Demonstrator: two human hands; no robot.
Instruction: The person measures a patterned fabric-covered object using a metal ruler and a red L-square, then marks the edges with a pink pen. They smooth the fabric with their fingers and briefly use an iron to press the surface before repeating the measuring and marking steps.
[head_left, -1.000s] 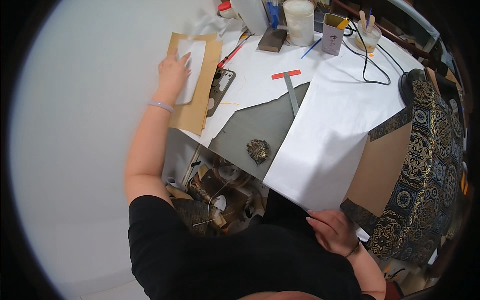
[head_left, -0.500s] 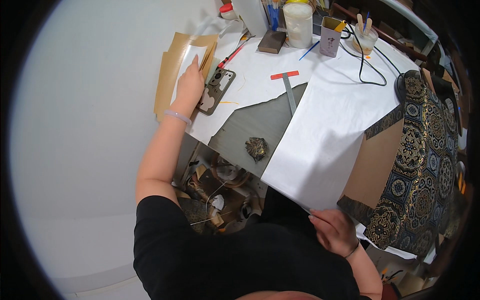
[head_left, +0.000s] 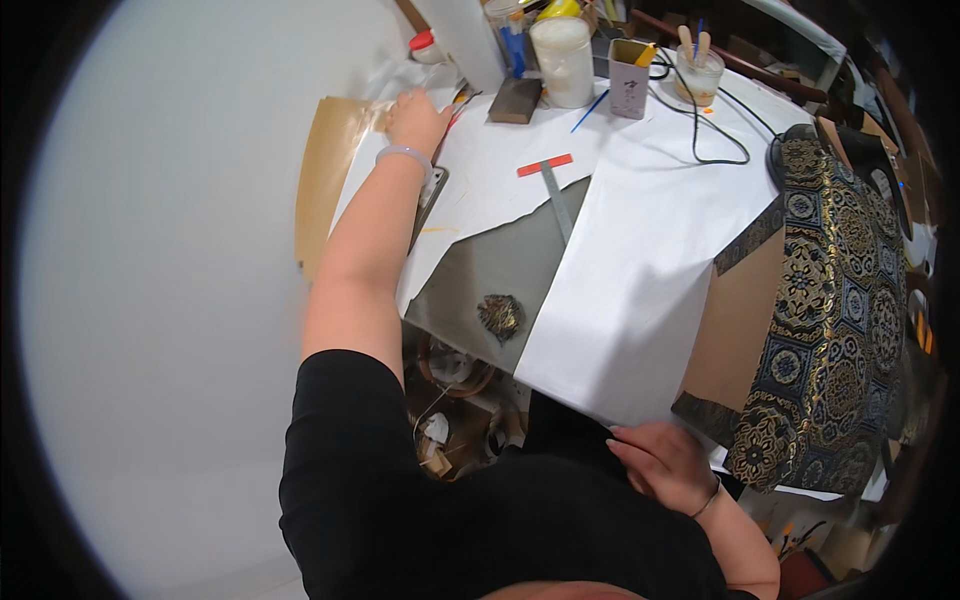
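Pale wall (head_left: 180, 300) flanks your worktop (head_left: 480, 155) at 9 o'clock. Toward 11, your left hand (head_left: 418, 122) reaches beside the brown paper (head_left: 325, 170) at 10; whether it's spread or pinching can't be told. Toward 4, your right hand (head_left: 668, 466) curls, its hold unclear, near the patterned cloth (head_left: 840, 320).

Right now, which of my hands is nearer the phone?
Left. Your left hand is just beyond the phone; your right hand is much farther away, closer to your body and off to the phone's right.
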